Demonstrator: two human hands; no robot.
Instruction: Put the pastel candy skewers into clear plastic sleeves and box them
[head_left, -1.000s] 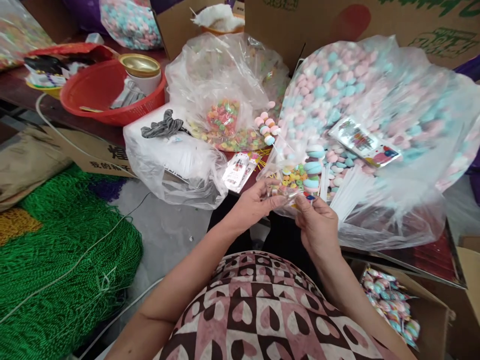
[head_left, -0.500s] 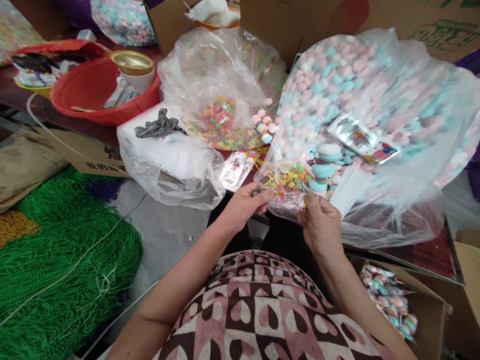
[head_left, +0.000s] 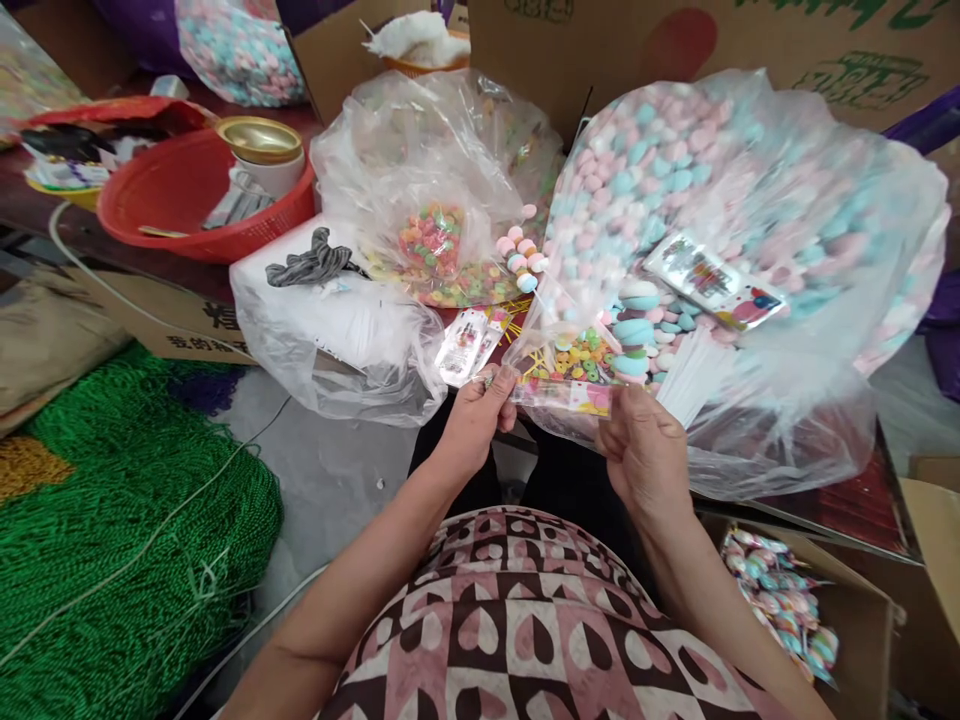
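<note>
My left hand (head_left: 481, 415) and my right hand (head_left: 646, 435) are both closed, pinching opposite ends of a small clear plastic bag (head_left: 577, 396) with a colourful print. The bag is stretched level between them above the table's front edge. Just beyond my right fingers stands a stack of pink, blue and white marshmallows (head_left: 634, 332); whether that hand also holds it, I cannot tell. Behind the bag lie small ring-shaped gummies (head_left: 581, 355) in yellow, green and orange. White paper sticks (head_left: 688, 378) are fanned out to the right of them.
A large bag of marshmallows (head_left: 652, 170) fills the right side, with a silver packet pile (head_left: 712, 280) on it. Left of it are a bag of gummy rings (head_left: 431, 240), printed packets (head_left: 466, 345) and a red basket (head_left: 202, 235). Wrapped candies (head_left: 780, 600) fill a box below right.
My left hand has moved slightly left, away from my right hand. The printed bag now shows pulled out between them. The whole view has shifted a little.
</note>
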